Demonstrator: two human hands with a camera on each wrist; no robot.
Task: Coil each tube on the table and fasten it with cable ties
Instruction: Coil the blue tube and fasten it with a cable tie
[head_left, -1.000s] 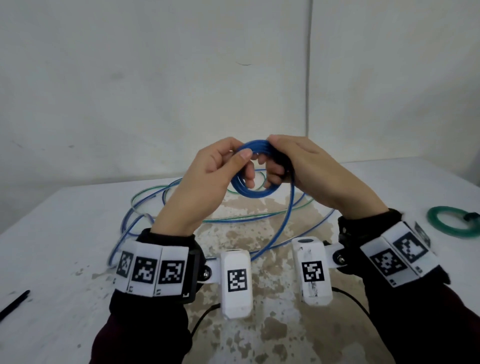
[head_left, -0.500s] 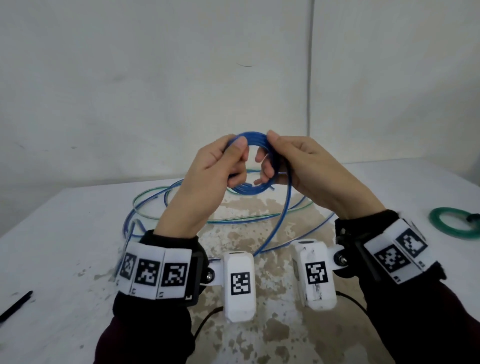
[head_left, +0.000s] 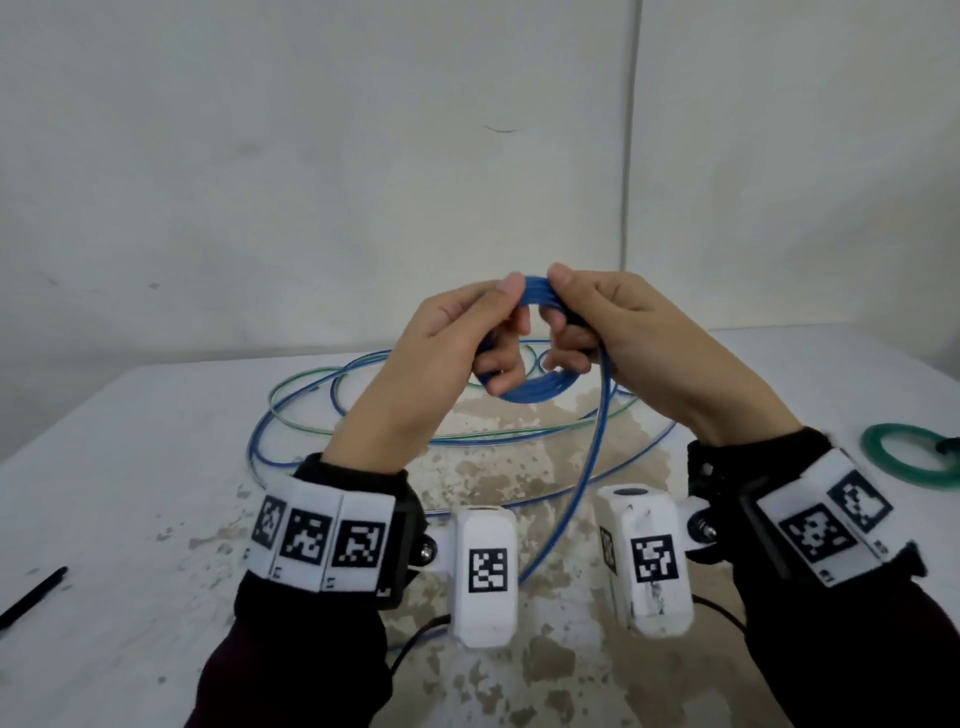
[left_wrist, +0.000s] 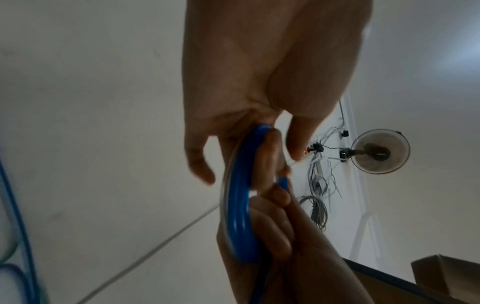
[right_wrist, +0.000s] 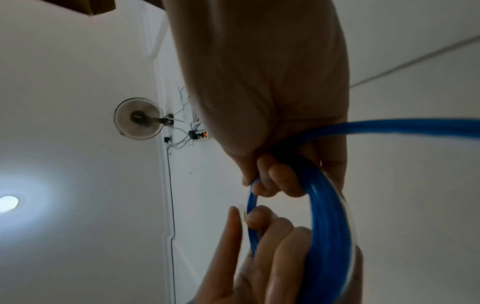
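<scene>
I hold a small coil of blue tube (head_left: 535, 387) in the air above the table. My left hand (head_left: 457, 343) grips the coil's left side, thumb on top, fingers curled through the ring. My right hand (head_left: 613, 332) grips the right side the same way. The thumbs nearly meet on the coil's top. The blue tube's free length (head_left: 587, 478) hangs from my right hand down to the table between my wrists. In the wrist views the blue coil (left_wrist: 239, 216) (right_wrist: 327, 236) runs through both hands' fingers.
Loose loops of blue and green tube (head_left: 322, 415) lie on the stained white table (head_left: 130, 493) behind my hands. A finished green coil (head_left: 904, 457) lies at the right edge. A black cable tie (head_left: 31, 597) lies at the left. A wall stands close behind.
Both hands have risen slightly with the coil. The thumbs have come together on its top, and the hanging blue tube has swung nearer to me.
</scene>
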